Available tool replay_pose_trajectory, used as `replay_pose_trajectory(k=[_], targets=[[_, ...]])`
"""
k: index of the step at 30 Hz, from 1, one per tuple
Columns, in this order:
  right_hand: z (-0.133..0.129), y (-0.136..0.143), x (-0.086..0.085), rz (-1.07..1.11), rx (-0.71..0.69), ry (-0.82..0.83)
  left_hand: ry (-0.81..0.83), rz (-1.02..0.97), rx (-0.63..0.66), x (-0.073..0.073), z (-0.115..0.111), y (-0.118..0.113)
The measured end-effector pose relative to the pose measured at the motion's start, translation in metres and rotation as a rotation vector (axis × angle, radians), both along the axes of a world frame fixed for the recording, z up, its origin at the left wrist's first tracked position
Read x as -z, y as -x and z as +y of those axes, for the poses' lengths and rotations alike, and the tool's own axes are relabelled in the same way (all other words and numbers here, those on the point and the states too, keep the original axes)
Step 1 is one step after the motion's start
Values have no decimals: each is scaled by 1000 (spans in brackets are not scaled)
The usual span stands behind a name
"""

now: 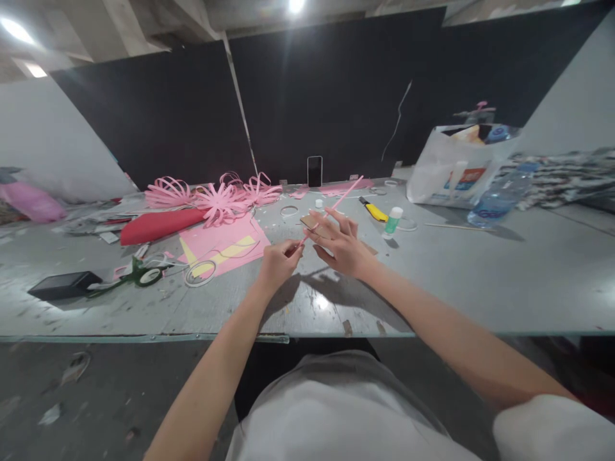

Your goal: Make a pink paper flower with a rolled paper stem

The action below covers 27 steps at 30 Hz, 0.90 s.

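Note:
A narrow pink paper strip (349,192) runs slantwise over a flat brown cardboard piece (307,222) in the middle of the table. My left hand (281,261) is closed in a pinch on the strip's near end. Over the cardboard lies my right hand (342,244), fingers stretched out and slightly apart, covering much of the board and the strip's middle. The strip's far end sticks up beyond the right fingers. Whether the right fingers also grip the strip is hard to see.
Pink paper-loop flowers (221,202), a red roll (163,225), pink sheets (225,240) and green-handled scissors (139,274) lie left. A glue stick (393,221), yellow cutter (375,210), water bottle (502,197) and white bag (451,169) are right. A phone (314,171) stands behind.

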State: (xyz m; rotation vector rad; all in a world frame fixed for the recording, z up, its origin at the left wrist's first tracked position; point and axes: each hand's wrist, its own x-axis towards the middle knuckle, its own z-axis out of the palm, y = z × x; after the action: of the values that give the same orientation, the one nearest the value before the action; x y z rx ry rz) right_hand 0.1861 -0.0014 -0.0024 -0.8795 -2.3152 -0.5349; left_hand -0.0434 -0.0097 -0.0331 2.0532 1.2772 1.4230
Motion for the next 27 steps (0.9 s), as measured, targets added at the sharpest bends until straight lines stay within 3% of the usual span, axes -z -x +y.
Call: replay_pose_trajectory(k=[8,14,27], targets=[[-2,0,1,-40,-76,-12,-25,-9,23,0,-2,-1],[7,-7,2,158,83,-48,-6,-79,22,2,0,-2],[-4,2,4,-36,13,24,-18,-75,17,0,-1,-2]])
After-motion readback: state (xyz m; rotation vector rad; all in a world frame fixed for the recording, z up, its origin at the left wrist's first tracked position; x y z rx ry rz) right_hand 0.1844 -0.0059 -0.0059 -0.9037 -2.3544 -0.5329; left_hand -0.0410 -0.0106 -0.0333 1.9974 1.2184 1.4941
